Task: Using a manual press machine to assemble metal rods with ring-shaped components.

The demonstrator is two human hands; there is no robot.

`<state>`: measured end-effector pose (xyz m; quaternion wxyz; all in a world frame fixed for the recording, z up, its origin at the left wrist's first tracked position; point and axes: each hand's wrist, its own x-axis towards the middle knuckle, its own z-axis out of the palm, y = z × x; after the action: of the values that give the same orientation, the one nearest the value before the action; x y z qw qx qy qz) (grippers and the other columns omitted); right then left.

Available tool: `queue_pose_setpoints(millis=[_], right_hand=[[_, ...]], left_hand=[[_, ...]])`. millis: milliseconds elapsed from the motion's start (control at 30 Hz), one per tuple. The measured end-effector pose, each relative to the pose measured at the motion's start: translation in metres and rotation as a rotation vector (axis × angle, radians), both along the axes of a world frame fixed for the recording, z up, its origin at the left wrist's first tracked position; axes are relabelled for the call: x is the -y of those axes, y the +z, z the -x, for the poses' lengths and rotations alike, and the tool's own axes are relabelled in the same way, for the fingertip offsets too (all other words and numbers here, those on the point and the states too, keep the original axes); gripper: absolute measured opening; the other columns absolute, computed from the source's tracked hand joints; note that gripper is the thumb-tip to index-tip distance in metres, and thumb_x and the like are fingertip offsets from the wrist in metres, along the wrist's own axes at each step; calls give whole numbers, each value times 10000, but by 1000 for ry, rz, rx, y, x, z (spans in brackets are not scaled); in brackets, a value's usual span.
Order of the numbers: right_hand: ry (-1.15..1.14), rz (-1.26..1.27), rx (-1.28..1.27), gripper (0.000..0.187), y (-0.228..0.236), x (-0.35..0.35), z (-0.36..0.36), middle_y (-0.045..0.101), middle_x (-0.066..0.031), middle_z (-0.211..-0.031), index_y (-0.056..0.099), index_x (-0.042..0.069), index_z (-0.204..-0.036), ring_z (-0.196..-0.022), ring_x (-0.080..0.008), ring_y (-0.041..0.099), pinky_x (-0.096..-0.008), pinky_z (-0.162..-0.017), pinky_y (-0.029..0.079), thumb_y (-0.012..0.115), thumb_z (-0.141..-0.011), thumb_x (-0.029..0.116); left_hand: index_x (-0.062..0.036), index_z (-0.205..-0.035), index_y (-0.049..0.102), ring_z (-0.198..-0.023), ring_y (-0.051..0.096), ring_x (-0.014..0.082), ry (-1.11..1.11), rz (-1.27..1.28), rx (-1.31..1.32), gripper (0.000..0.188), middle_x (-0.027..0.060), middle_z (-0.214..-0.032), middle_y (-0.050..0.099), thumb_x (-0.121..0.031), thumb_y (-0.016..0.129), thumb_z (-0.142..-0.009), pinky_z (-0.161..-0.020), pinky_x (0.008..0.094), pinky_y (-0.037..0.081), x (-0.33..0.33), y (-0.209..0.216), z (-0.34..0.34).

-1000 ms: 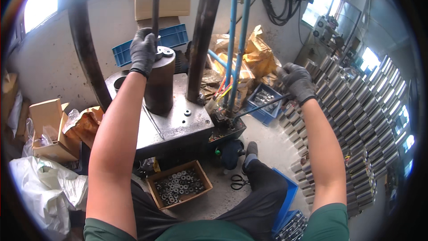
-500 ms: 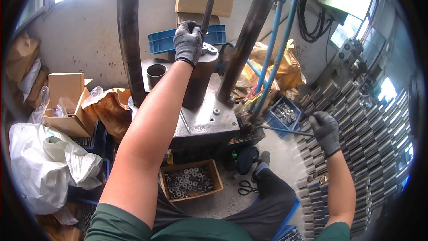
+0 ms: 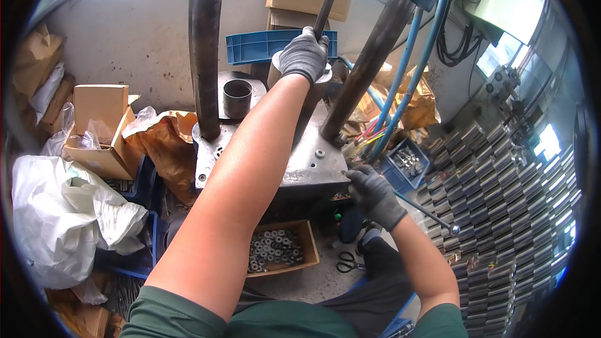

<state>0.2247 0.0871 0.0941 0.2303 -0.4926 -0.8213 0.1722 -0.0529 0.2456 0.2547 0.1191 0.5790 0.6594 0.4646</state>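
My left hand (image 3: 303,55), in a grey knit glove, grips a dark metal rod (image 3: 326,9) that stands tilted above a thick steel cylinder (image 3: 305,109) on the press table. Part of the cylinder's top is hidden by this hand. My right hand (image 3: 377,196), gloved as well, is by the table's front right corner, its fingers curled together; what they hold, if anything, does not show. Past its wrist runs a thin lever (image 3: 426,211) ending in a round knob. A small ring (image 3: 320,153) lies on the steel table (image 3: 307,172), and an open-topped metal cup (image 3: 237,99) stands at the left.
Dark press columns (image 3: 208,50) flank the table. Below sits a carton (image 3: 308,244) of metal rings. Stacked metal tubes (image 3: 494,213) fill the right side. A white sack (image 3: 53,219) and an open cardboard box (image 3: 100,122) stand left; a blue bin (image 3: 407,163) of parts is at right.
My right hand has left the lever's knob end and moved left to the table corner; the lever has swung downward. My left hand still grips the rod. The whole view has shifted slightly.
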Motion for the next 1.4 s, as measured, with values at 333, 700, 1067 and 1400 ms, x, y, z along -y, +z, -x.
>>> queue_pose_setpoints(millis=[333,700,1067,1400], right_hand=[[-181,-52,282,313,-72,-121,77,677,-161,-1214,772,98,-1096,-1082,-376,685,-459,-969,545,740,-891,333],[-159,-455,-437,174,4,-136,102,689,-128,-907,742,25,-915,-781,-236,708,-348,-741,565,811,-858,173],[-135,-395,5,341,117,-197,151,711,-186,-1202,747,136,-1235,-1167,-355,672,-455,-1024,531,637,-954,296],[-207,-497,8,357,110,-185,161,727,-169,-1077,779,129,-1180,-1086,-382,666,-476,-978,537,652,-970,388]], left_hand=[[-123,-1271,635,-1056,723,359,-21,14,11,416,169,-1069,764,-465,545,-1053,-933,488,543,0,-1,11],[-102,-1253,663,-1106,702,378,-70,-25,76,416,185,-1113,755,-452,593,-1038,-965,493,524,-1,-5,12],[-105,-1318,632,-1136,697,358,-60,-9,38,456,179,-1155,745,-472,560,-1056,-977,486,524,-6,-8,12],[-46,-1070,478,-607,608,121,-243,-651,899,212,37,-728,611,-240,553,-1107,-532,291,511,-17,-35,12]])
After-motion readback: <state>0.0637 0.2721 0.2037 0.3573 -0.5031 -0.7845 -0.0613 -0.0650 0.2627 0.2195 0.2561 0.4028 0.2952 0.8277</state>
